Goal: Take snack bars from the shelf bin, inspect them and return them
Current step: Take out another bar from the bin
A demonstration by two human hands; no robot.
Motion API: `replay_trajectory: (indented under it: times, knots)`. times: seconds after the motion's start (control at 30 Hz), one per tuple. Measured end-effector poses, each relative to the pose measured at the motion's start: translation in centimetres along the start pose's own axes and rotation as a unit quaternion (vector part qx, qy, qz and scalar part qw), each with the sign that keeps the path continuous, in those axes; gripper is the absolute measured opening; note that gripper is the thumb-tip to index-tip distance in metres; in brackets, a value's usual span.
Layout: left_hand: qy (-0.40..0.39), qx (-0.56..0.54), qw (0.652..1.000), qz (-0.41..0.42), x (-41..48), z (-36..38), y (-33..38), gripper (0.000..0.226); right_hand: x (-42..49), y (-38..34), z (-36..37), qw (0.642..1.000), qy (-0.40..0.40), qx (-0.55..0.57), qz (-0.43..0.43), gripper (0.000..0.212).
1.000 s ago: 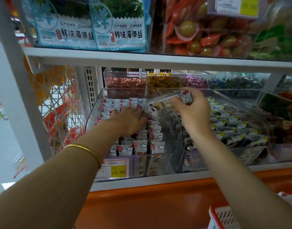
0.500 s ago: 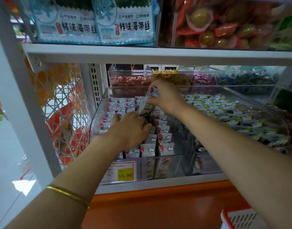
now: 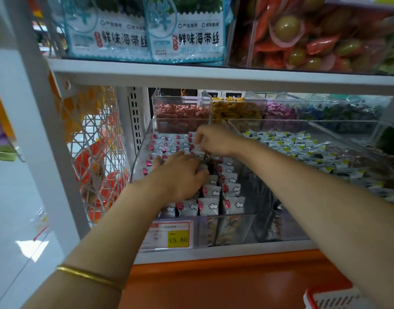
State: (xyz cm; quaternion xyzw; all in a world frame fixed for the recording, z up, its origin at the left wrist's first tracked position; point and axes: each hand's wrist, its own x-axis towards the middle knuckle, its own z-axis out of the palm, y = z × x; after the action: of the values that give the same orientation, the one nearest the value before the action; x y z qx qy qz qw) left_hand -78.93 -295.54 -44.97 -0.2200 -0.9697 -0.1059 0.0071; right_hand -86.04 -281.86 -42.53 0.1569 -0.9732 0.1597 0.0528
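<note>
A clear shelf bin (image 3: 247,228) holds rows of white snack bars (image 3: 210,205) with red dots and cloud prints. My left hand (image 3: 180,175) lies palm down on the bars in the middle of the bin, fingers bent over them. Just behind it, my right hand (image 3: 215,140) pinches one snack bar (image 3: 192,144) with thumb and fingertips, low among the back rows. Most of that bar is hidden by my fingers.
A second clear bin (image 3: 370,130) of yellow-marked packets sits to the right. Smaller bins of wrapped sweets (image 3: 180,110) stand behind. A shelf board (image 3: 214,74) hangs close above. A price tag (image 3: 169,235) reads 15.80. A red-rimmed basket (image 3: 329,297) is at bottom right.
My right hand has carried the bar from above the right bin over to the left bin and lowered it into the back rows. My left hand has stayed on the bars.
</note>
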Motion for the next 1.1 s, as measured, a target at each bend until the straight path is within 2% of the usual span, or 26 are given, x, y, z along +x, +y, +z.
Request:
replay_trajectory:
  times: [0.07,0.13,0.27,0.33,0.43,0.53,0.63,0.73,0.8,0.9,1.03,1.1]
  knots:
    - [0.001,-0.002,1.000,-0.002,0.0,0.0,-0.3,0.052,0.7,0.2,-0.5,0.998,0.054,0.032,0.020,0.021]
    - [-0.002,-0.003,1.000,-0.003,0.0,0.0,-0.4,0.053,1.2,0.2,-0.6,0.997,0.074,0.014,0.022,0.023]
    - [0.000,-0.001,1.000,-0.007,-0.2,0.1,-0.5,0.054,1.9,-0.3,0.3,0.989,0.041,-0.139,-0.004,0.008]
    - [0.012,-0.002,1.000,-0.006,-0.3,0.1,-0.5,0.053,2.0,-0.5,0.8,0.983,0.049,-0.176,-0.019,0.005]
    - [0.031,-0.013,0.999,-0.015,-0.7,-0.2,-0.5,0.050,1.7,-0.4,0.4,0.994,0.094,-0.057,-0.020,0.008]
    - [0.083,-0.060,0.995,-0.018,-1.2,-0.7,-0.6,0.035,0.2,-0.4,-1.1,0.981,0.183,0.073,0.000,0.008]
    - [0.159,-0.130,0.978,-0.032,-1.9,-1.2,-0.3,0.030,-2.7,-0.5,-2.1,0.941,0.293,0.168,0.011,0.007]
    - [0.222,-0.179,0.956,-0.062,-2.6,-1.5,0.1,0.039,-6.8,-0.8,-2.2,0.871,0.375,0.316,0.042,0.018]
    - [0.243,-0.231,0.940,-0.064,-3.2,-1.6,0.4,0.041,-9.5,-1.0,-2.0,0.835,0.372,0.400,0.065,0.019]
    - [0.234,-0.333,0.911,-0.065,-3.9,-1.3,0.8,0.040,-12.2,-1.4,-1.8,0.798,0.330,0.494,0.100,0.009]
    - [0.203,-0.515,0.829,-0.086,-4.9,-1.3,1.5,0.023,-14.7,-2.0,-1.4,0.748,0.284,0.590,0.105,0.011]
    - [0.187,-0.570,0.794,-0.098,-5.1,-1.3,1.7,0.020,-15.5,-2.2,-1.3,0.706,0.258,0.653,0.098,0.011]
